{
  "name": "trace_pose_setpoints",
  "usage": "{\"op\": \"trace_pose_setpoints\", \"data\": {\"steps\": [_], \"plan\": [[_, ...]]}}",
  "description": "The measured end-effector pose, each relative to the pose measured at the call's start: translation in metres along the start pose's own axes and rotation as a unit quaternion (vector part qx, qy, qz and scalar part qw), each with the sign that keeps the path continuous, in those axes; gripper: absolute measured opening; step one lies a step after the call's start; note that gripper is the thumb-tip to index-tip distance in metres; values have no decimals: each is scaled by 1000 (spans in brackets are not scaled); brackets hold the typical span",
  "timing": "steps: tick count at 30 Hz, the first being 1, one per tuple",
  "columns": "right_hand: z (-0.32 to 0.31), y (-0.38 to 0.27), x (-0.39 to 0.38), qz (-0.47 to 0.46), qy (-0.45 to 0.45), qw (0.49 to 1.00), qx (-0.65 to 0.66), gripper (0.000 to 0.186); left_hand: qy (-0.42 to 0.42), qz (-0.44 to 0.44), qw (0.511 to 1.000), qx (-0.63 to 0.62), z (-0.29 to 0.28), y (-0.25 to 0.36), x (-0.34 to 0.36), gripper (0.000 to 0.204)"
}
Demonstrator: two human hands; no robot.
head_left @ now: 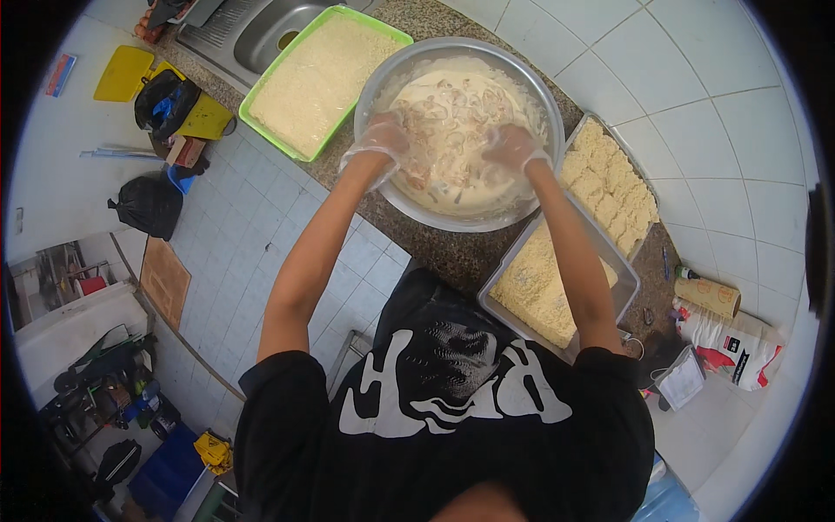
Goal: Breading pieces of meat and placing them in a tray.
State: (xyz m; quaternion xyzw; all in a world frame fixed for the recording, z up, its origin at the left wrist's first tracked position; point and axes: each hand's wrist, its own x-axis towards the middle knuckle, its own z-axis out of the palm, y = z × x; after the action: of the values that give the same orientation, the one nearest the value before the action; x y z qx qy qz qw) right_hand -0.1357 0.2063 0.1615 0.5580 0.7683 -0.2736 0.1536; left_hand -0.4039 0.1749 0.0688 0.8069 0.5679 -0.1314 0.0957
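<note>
My left hand (380, 142) and my right hand (509, 148), both in clear plastic gloves, are down in a wide metal bowl (374, 97) of pale, creamy batter with pieces (452, 117) coated in it, perhaps meat. The left is at the bowl's left side, the right at its right side. The fingertips of both are hidden in the mixture, so their grip is unclear. Left of the bowl is a green tray (255, 121) of pale crumbs. At its right and lower right are a tray of yellower crumbs (609, 183) and a plastic tub (496, 306) holding similar crumbs.
A steel sink (252, 43) is behind the green tray. Bins (205, 113) and a black bag (145, 206) stand on the tiled floor at left. A tiled wall (687, 96) bounds the counter at right, where a roll (704, 296) and a sack (726, 344) lie.
</note>
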Motion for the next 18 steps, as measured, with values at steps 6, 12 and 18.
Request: {"op": "trace_pose_setpoints", "data": {"steps": [6,12,18], "plan": [[-5,33,-24,-24,112,993,-16,45,100,-79,968,-215,-34,12,-13,32],[-42,67,-143,-82,186,976,-76,28,90,35,976,-198,-143,81,-62,33],[-61,57,-260,20,-28,991,-132,23,-66,146,957,-243,-191,199,-107,41]]}}
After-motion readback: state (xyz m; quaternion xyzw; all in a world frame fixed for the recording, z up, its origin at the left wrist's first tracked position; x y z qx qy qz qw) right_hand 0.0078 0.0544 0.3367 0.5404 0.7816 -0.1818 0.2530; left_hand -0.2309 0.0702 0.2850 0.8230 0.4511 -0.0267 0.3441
